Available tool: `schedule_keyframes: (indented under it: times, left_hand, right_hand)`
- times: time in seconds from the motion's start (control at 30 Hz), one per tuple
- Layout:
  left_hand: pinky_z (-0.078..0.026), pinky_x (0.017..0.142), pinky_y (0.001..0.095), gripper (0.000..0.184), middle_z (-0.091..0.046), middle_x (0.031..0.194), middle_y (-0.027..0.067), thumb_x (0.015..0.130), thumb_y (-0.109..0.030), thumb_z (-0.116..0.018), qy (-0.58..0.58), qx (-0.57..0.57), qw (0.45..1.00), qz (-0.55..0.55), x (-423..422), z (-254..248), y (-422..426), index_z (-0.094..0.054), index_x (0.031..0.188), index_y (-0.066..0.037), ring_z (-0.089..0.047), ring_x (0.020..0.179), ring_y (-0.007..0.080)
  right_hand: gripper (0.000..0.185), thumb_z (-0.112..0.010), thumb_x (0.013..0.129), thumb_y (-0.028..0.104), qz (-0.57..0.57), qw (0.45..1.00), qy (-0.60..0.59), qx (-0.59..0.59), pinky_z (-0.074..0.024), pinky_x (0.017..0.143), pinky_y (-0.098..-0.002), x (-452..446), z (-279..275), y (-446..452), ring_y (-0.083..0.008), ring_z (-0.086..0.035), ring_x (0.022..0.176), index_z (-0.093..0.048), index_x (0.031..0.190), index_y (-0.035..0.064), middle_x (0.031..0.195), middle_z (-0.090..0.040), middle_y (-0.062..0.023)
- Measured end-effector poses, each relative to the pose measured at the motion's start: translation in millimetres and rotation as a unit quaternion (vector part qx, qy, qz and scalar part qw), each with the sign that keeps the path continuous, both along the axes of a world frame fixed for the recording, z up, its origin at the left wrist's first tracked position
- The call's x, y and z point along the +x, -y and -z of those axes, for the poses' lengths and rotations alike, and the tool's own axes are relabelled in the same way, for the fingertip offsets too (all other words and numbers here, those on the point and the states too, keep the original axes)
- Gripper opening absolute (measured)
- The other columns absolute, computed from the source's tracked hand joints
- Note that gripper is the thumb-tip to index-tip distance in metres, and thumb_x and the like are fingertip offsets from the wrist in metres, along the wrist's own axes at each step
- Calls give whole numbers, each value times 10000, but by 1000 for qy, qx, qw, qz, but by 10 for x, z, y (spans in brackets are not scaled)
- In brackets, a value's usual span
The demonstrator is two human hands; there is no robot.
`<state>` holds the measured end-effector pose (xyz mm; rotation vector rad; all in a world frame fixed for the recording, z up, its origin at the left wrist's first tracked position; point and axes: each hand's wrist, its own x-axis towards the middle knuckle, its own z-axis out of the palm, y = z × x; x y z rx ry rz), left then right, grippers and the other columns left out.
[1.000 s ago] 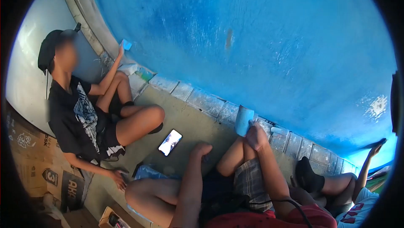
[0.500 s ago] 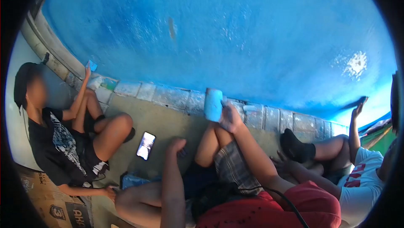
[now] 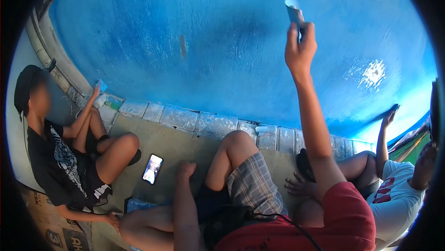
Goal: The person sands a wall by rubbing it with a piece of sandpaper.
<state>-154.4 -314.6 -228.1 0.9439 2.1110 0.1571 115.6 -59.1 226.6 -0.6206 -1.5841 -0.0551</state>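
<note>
My right hand (image 3: 301, 49) is raised in front of the blue wall (image 3: 222, 61), closed on a folded, curled piece of sandpaper (image 3: 295, 12). The sheet looks light blue-grey and stands up above my fingers. Whether it touches the wall I cannot tell. My left hand (image 3: 186, 169) hangs low over the floor, beside my bent knee (image 3: 238, 147). Its fingers are mostly turned out of sight. Closest to that hand, a phone (image 3: 152, 169) with a lit screen lies on the floor.
A person in a black shirt (image 3: 55, 163) sits at left, holding a light-blue piece (image 3: 103, 85) by the wall. At right, another person in a white shirt (image 3: 398, 181) reaches to the wall. Concrete blocks (image 3: 218, 123) line its foot; a cardboard box (image 3: 41, 209) stands lower left.
My right hand has swung up and to the right with the sandpaper, from low by the blocks to high before the wall. My left hand has shifted slightly left, its fingers now less visible.
</note>
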Motion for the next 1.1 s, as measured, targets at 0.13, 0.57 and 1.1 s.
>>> schedule_keyframes:
  times: [0.13,0.57,1.1]
  left_hand:
    - [-426,989,482,507,-571,1259,247,830,-364,-489,-2,-11,1000,28,-96,421,-21,-648,1152,-7,-546,1170,416]
    - [-444,953,501,481,-606,1235,209,900,-411,-457,7,26,998,50,24,-215,54,-664,1127,-41,-587,1134,371]
    - [-485,734,472,463,-683,881,233,894,-342,-420,71,10,997,-19,-50,-28,51,-665,925,49,-675,767,347]
  right_hand:
    - [297,-574,848,45,79,929,266,246,-425,1037,-466,-246,284,-487,-339,-544,1216,-552,1142,12,1289,-577,-172]
    - [400,-524,868,84,-80,845,499,173,-372,1086,-473,-165,597,-802,-347,-488,1258,-502,1260,8,1346,-521,-182]
    - [407,-531,871,99,185,952,193,148,-401,1061,-362,-215,-170,-426,-333,-484,1247,-527,1276,59,1291,-549,-145]
